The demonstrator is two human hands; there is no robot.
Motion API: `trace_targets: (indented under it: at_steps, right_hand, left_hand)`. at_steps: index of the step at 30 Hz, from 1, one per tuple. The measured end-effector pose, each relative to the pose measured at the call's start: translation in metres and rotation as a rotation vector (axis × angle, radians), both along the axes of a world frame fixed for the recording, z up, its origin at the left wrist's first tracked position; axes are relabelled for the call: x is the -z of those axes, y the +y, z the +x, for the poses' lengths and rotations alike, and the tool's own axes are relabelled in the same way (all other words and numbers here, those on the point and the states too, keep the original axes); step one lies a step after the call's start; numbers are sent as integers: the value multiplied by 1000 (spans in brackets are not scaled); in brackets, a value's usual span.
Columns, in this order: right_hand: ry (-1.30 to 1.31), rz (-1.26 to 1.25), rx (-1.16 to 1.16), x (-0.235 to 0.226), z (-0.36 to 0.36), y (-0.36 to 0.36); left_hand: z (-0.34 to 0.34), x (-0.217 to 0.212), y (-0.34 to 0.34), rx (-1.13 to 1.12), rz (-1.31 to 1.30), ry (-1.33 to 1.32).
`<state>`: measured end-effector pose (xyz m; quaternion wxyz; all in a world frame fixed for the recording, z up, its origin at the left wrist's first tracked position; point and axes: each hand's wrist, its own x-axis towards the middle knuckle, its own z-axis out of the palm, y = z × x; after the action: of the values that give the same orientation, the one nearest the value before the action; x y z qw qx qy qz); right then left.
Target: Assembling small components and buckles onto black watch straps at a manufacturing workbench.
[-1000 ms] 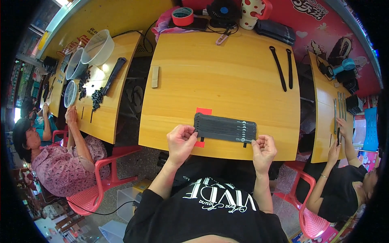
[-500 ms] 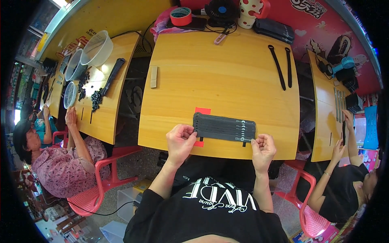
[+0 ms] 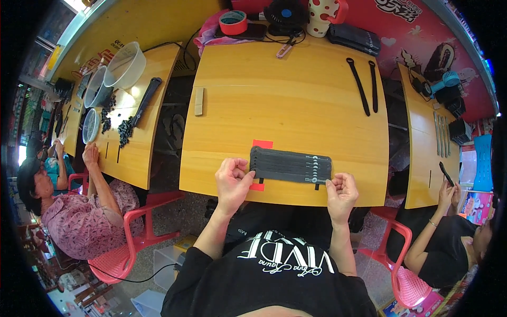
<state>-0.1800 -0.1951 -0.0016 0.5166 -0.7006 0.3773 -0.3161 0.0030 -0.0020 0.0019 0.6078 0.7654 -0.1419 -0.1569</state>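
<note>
Several black straps [image 3: 288, 165], each with a small pale print near its right end, lie side by side and overlapping near the table's front edge. My left hand [image 3: 233, 182] pinches the left end of the nearest strap. At that strap's right end, my right hand [image 3: 342, 194] has its thumb and fingertips pressed together on it. A piece of red tape [image 3: 262, 143] shows on the table past the straps' left end, and another red piece [image 3: 257, 187] on the near side. Short black marks stick out below the straps.
Two loose black straps [image 3: 359, 87] lie at the far right of the wooden table [image 3: 274, 105], and a beige block [image 3: 199, 101] at its left. A tape roll [image 3: 233, 22], fan [image 3: 285, 17], dotted mug [image 3: 320, 18] and strap bundle [image 3: 354, 38] line the back. Co-workers sit at side tables.
My hands and the row of straps stay almost unchanged; the view has shifted slightly. At the right table, the co-worker's hands have drawn back toward the body with a black strap.
</note>
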Motion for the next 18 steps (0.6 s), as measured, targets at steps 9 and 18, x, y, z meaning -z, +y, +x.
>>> trace_targets:
  at_steps: [9, 18]
  right_hand:
    - [-38, -59, 28, 4, 5, 0]
    - [-34, -106, 69, 8, 5, 1]
  left_hand:
    - [1, -2, 0, 13, -46, 91]
    - [1, 0, 2, 52, -69, 104]
